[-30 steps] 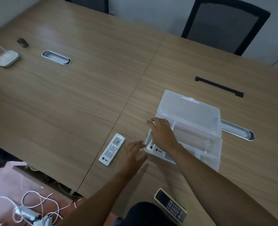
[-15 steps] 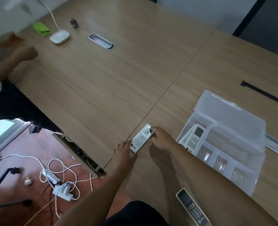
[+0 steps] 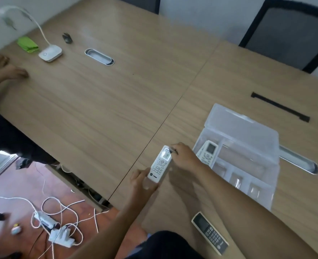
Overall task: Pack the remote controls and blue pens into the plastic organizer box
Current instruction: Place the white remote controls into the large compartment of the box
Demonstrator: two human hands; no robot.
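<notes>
Right fingers: curled over the screen end of a white remote, pinching its far tip; thumb hidden under the hand.
Left fingers: bent up against the near, logo end of the same remote; thumb lies alongside its lower edge.
Right hand: knuckles up, forearm running in from lower right, between the remote and the box.
Left hand: palm toward the remote's butt, forearm coming up from the bottom edge.
White remote: held at both ends, buttons up, angled away from the person; whether it touches the table or sits just off it, cannot tell.
Organizer box: clear plastic, lid open and leaning back, just right of the right hand.
Second white remote: already lying in the box's leftmost long compartment, screen end away from the person.
Small compartments: along the box's near side; contents too blurred to tell.
Dark remote: flat on the table near the person's edge, well apart from the box.
Blue pens: not made out anywhere.
Table far side: white lamp base, green cloth, small dark object, oval cable grommet.
Left edge: another person's hand resting on the table.
Floor: white power strip with tangled cables.
</notes>
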